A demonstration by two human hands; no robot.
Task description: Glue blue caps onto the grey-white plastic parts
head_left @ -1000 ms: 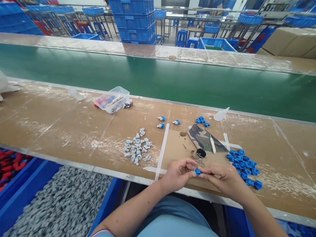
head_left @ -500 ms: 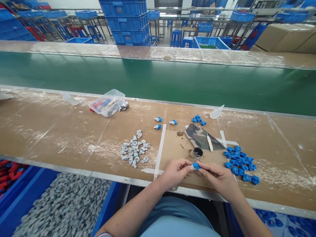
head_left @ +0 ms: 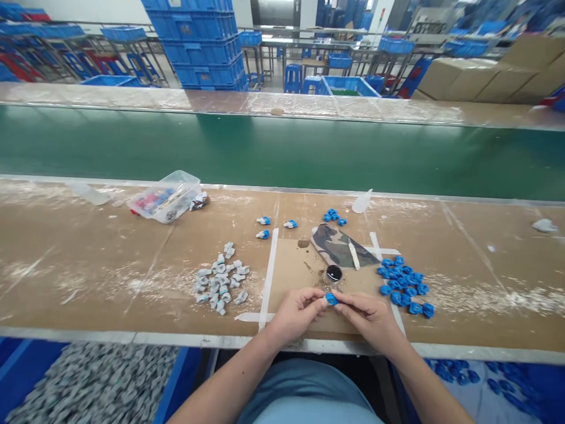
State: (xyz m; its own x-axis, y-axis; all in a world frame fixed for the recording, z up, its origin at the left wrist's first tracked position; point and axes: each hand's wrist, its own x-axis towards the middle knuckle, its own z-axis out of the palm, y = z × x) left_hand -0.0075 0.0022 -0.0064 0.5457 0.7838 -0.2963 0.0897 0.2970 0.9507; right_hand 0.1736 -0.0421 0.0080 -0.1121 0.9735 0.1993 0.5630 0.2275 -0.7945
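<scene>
Factory assembly hall: long green conveyor belt [head_left: 282, 150], stacked blue crates [head_left: 198, 35], cardboard cartons [head_left: 477, 76], desk [head_left: 88, 265] strewn with small plastic parts [head_left: 220, 280].

Three blue-and-white pieces [head_left: 263, 221]; one black pot [head_left: 333, 273]; one clear box [head_left: 164, 196].

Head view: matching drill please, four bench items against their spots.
Things:
1. grey parts pile
2. blue parts pile
3. clear plastic box
4. single blue part

Places:
A. pinched between left hand and right hand
B. far left, near the green belt
C. right of the hands
D. left of the white tape strip

Pairs: 1-D, 2-C, 3-B, 4-A
</scene>
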